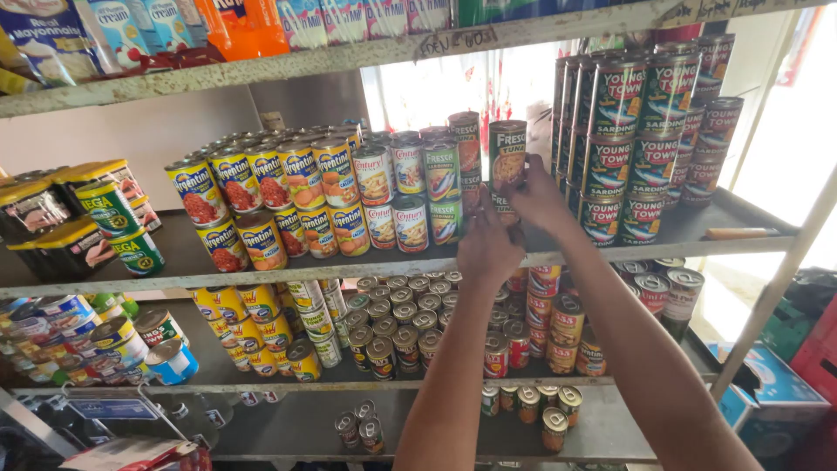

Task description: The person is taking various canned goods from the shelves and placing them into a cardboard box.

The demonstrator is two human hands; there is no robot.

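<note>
Two forearms reach far: right hand [539, 196] grasps one green can [506, 157], left hand [488, 247] touches lower can [501, 208]; its grip unclear.

Left hand's fingers [475, 228] — perhaps gripping — hidden behind the lower can [500, 208].

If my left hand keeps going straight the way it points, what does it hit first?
Most likely the lower green-labelled can at the right end of the front row, directly ahead of your left hand. Depth is unclear; the fingertips may already touch it. Your right hand holds another can.

Small shop, shelves [366, 266] of stacked cans [301, 187]
</note>
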